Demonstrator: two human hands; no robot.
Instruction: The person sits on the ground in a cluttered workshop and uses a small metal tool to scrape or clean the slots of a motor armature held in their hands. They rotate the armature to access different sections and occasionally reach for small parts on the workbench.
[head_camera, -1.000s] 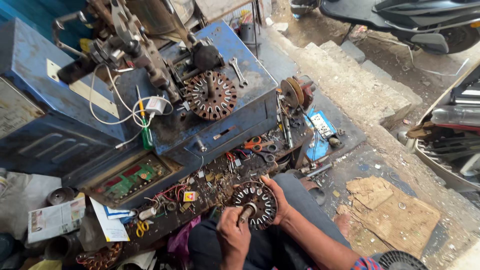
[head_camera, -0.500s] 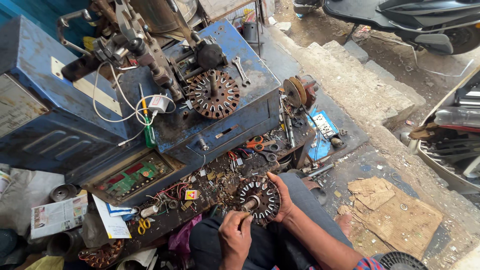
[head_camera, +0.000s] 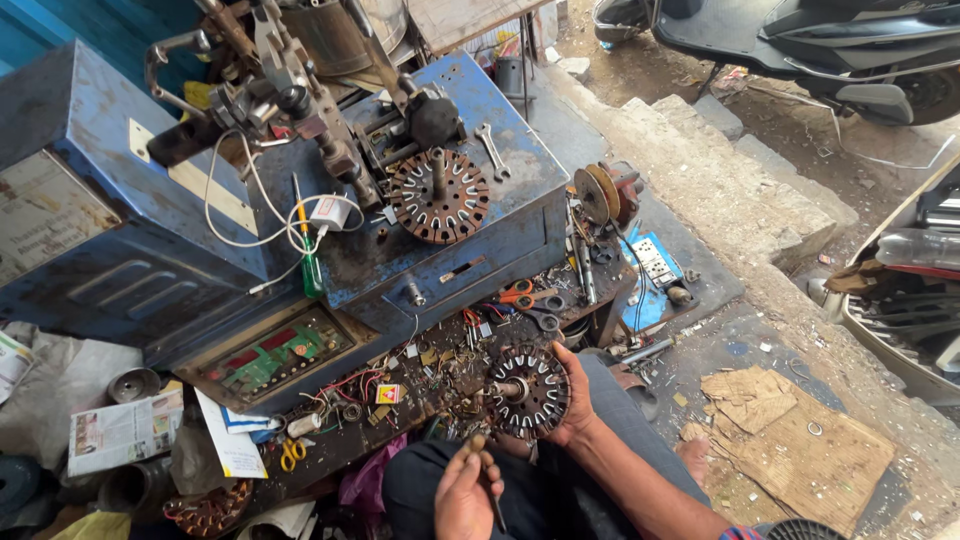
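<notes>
My right hand (head_camera: 577, 398) grips the right rim of a round slotted motor stator (head_camera: 527, 392), held on edge over my lap. Closer to my body, my left hand (head_camera: 463, 493) is closed around a thin dark tool (head_camera: 493, 503), a short way below the stator and not touching it. A second, copper-coloured stator (head_camera: 437, 197) sits on a spindle on top of the blue metal winding machine (head_camera: 470, 120) ahead of me.
Orange-handled scissors (head_camera: 517, 294), a spanner (head_camera: 492, 150), loose wires and small parts litter the low bench (head_camera: 400, 385). A green circuit board (head_camera: 277, 353) lies at the left, with papers (head_camera: 125, 432) on the floor. Torn cardboard (head_camera: 790, 440) and a scooter (head_camera: 820, 50) are on the right.
My left hand has drawn back from the stator toward my body, still with the tool in it. My right hand keeps its hold on the stator.
</notes>
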